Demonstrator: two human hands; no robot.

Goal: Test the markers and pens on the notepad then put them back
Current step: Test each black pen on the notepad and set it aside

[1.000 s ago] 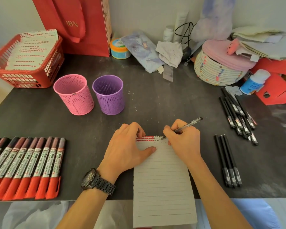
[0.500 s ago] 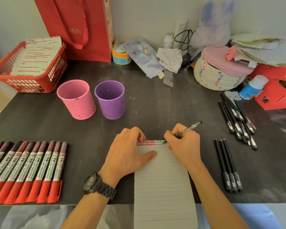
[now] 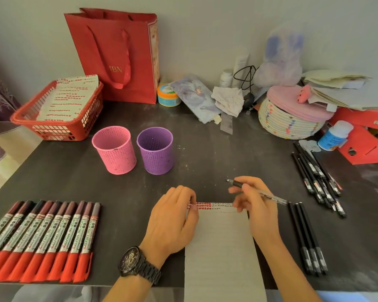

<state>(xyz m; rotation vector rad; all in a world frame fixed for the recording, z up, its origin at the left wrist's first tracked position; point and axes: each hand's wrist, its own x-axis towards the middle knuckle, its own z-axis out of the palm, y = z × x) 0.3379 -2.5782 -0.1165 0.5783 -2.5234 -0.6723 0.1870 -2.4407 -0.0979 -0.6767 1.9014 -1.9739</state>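
Observation:
A lined notepad (image 3: pixel 223 247) lies at the table's front edge, with red and dark test marks along its top line. My left hand (image 3: pixel 172 221) presses flat on its upper left corner. My right hand (image 3: pixel 255 203) holds a clear pen (image 3: pixel 264 194) above the pad's top right corner, tip pointing left and lifted off the paper. A row of several red-capped markers (image 3: pixel 44 240) lies at the left. Three black pens (image 3: pixel 306 238) lie right of the pad, and a heap of several black pens (image 3: pixel 316 175) lies farther right. A pink cup (image 3: pixel 114 150) and a purple cup (image 3: pixel 155 150) stand behind the pad.
A red basket (image 3: pixel 59 118) holding marked paper sheets stands at the back left, beside a red gift bag (image 3: pixel 118 55). A woven basket with a pink lid (image 3: pixel 290 114), a small white bottle (image 3: pixel 334 136) and a red box (image 3: pixel 367 136) crowd the back right.
My right hand has lifted the pen off the notepad and turned it so its tip now points left. The camera view has tilted up. My left hand stays on the pad.

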